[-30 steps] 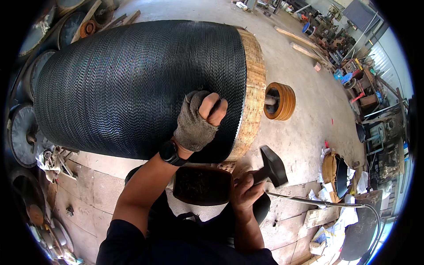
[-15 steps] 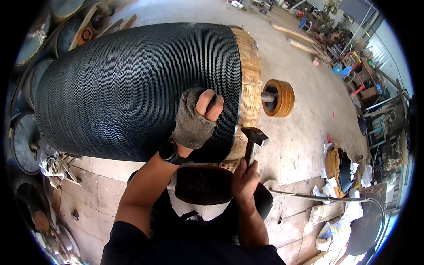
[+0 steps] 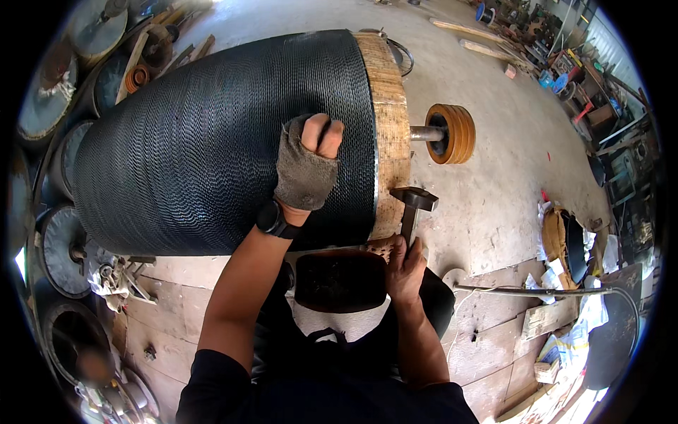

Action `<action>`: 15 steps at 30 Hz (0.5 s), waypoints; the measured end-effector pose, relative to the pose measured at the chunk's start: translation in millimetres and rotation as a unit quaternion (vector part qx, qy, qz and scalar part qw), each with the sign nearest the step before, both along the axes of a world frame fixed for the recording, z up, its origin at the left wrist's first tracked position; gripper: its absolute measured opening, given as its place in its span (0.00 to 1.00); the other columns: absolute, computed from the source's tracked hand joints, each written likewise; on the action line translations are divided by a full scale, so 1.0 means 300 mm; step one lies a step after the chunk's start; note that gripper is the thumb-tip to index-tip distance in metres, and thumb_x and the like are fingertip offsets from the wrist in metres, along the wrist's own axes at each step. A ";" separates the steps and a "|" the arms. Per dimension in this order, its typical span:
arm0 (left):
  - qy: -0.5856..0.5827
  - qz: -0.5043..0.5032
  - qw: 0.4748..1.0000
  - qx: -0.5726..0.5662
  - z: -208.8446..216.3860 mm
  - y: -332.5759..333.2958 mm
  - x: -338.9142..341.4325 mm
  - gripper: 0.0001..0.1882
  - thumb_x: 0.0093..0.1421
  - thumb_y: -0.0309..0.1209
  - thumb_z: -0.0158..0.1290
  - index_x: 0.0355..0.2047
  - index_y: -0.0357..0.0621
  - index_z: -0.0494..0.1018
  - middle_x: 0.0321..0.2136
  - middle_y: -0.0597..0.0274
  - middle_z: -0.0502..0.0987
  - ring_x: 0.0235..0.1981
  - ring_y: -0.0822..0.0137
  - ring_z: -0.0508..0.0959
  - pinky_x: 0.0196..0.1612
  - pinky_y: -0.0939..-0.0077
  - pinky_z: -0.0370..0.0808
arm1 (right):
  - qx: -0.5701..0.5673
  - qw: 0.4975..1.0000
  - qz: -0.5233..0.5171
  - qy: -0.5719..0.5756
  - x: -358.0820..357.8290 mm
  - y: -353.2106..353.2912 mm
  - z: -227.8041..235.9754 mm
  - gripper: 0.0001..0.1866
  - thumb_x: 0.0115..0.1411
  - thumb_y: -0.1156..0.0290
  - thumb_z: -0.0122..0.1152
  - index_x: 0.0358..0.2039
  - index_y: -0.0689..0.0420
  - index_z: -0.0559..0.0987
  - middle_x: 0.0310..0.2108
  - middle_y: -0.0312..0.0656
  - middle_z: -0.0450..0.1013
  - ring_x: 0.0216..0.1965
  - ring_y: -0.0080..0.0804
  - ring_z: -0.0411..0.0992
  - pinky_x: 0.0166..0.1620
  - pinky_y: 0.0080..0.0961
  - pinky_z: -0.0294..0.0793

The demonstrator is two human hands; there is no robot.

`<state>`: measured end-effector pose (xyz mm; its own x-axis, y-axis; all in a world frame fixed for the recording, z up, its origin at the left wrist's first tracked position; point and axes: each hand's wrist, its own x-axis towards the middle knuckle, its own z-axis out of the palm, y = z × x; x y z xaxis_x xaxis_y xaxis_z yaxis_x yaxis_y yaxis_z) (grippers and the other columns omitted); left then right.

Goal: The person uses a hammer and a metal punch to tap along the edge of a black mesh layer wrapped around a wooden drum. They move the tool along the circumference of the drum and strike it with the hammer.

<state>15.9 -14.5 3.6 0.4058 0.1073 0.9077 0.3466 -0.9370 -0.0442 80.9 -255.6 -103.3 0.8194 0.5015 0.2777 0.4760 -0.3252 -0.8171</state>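
Roller and hammer, viewed from above my lap. The large roller (image 3: 212,152), its surface covered in close dark ridges, lies crosswise before me. My left hand (image 3: 309,159), in a grey-brown glove (image 3: 302,177) with 2 fingertips bare, rests against the ridges near their right end. Its fingers are curled almost into a fist; whether they pinch anything I cannot tell. My right hand (image 3: 407,274) is closed around the handle of 1 hammer (image 3: 417,200), the head raised beside the lower part of the pale end band (image 3: 390,148). Contact there cannot be judged.

Good practice, in my judgement: short, wrist-led strokes, the face meeting its mark squarely, the gloved fingers kept out of the path, and the ridges spared stray knocks.

Surroundings: 1 dark trough (image 3: 340,283) sits between my forearms and could catch a low elbow. My right knee (image 3: 438,300) stands just beside the right forearm, limiting the backswing. A shaft (image 3: 426,133) bearing 1 orange grooved wheel (image 3: 462,134) juts beyond the band. A long rod (image 3: 530,290) crosses the floor (image 3: 487,212) at right.
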 end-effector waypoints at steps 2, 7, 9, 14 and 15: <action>-0.003 0.022 1.000 0.004 -0.004 0.016 0.005 0.18 0.53 0.17 0.56 0.45 0.45 0.75 0.42 0.57 0.73 0.40 0.57 0.77 0.41 0.63 0.78 | 0.019 0.997 0.011 0.068 -0.012 -0.001 0.004 0.17 0.72 0.63 0.54 0.34 0.67 0.70 0.24 0.64 0.74 0.28 0.67 0.75 0.28 0.49 0.71; -0.009 -0.008 0.998 0.067 0.011 -0.024 0.009 0.15 0.55 0.17 0.55 0.43 0.41 0.75 0.40 0.56 0.76 0.38 0.57 0.78 0.38 0.66 0.79 | 0.022 0.999 0.020 0.024 -0.010 -0.013 0.025 0.16 0.71 0.63 0.54 0.43 0.68 0.73 0.26 0.63 0.76 0.29 0.65 0.77 0.30 0.47 0.74; -0.035 -0.111 0.989 -0.087 -0.017 -0.142 -0.007 0.14 0.56 0.18 0.55 0.44 0.40 0.75 0.40 0.54 0.77 0.38 0.54 0.78 0.41 0.64 0.77 | 0.032 0.999 0.021 0.030 -0.006 -0.009 0.014 0.16 0.71 0.64 0.54 0.46 0.68 0.73 0.26 0.63 0.76 0.30 0.64 0.77 0.31 0.47 0.75; 0.001 -0.175 0.969 -0.174 -0.139 -0.298 -0.029 0.17 0.59 0.19 0.56 0.49 0.41 0.74 0.38 0.53 0.80 0.38 0.53 0.80 0.44 0.61 0.75 | 0.034 0.998 0.036 0.039 -0.004 -0.008 0.022 0.17 0.71 0.62 0.54 0.44 0.67 0.72 0.24 0.63 0.75 0.27 0.65 0.75 0.29 0.47 0.73; 0.006 -0.179 0.964 -0.196 -0.157 -0.308 -0.022 0.19 0.59 0.18 0.56 0.51 0.41 0.74 0.38 0.54 0.80 0.38 0.54 0.80 0.44 0.62 0.75 | 0.055 0.997 0.030 0.037 -0.010 -0.005 0.029 0.18 0.72 0.61 0.54 0.38 0.67 0.71 0.23 0.62 0.74 0.25 0.64 0.74 0.28 0.47 0.71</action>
<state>9.3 -106.8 -43.4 0.4902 0.2928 0.8210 -0.0001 -0.9419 0.3360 77.9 -257.0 -94.6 0.8085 0.5209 0.2738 0.4294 -0.2041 -0.8798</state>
